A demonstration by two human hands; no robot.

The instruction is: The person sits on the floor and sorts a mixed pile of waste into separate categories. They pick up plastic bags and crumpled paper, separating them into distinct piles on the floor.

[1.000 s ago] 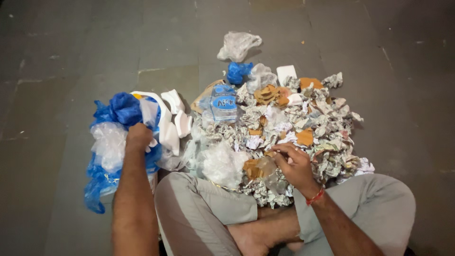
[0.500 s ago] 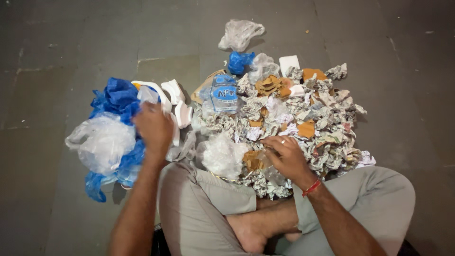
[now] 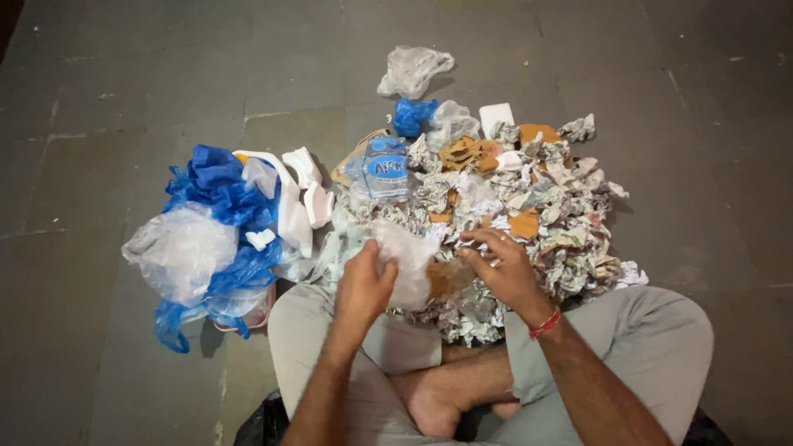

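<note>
I sit cross-legged on a stone floor before a heap of crumpled paper (image 3: 562,206) mixed with brown cardboard scraps. My left hand (image 3: 363,285) closes on a clear crumpled plastic bag (image 3: 405,256) at the near edge of the heap. My right hand (image 3: 500,268) rests on the heap beside it, fingers spread and curled over paper and a cardboard scrap (image 3: 442,281); a red thread circles its wrist. To my left lies a pile of blue plastic bags (image 3: 219,194) with a clear plastic bag (image 3: 182,252) and white foam pieces (image 3: 297,202).
A crushed clear plastic bottle with a blue label (image 3: 382,169) lies at the heap's left side. A loose clear bag (image 3: 413,70) and a blue bag (image 3: 410,116) lie beyond the heap. A black bag (image 3: 264,425) shows by my left knee. Grey stone floor surrounds everything.
My left hand left the blue and clear bags on the left pile and moved right onto the clear plastic bag at the heap. My right hand stayed on the heap.
</note>
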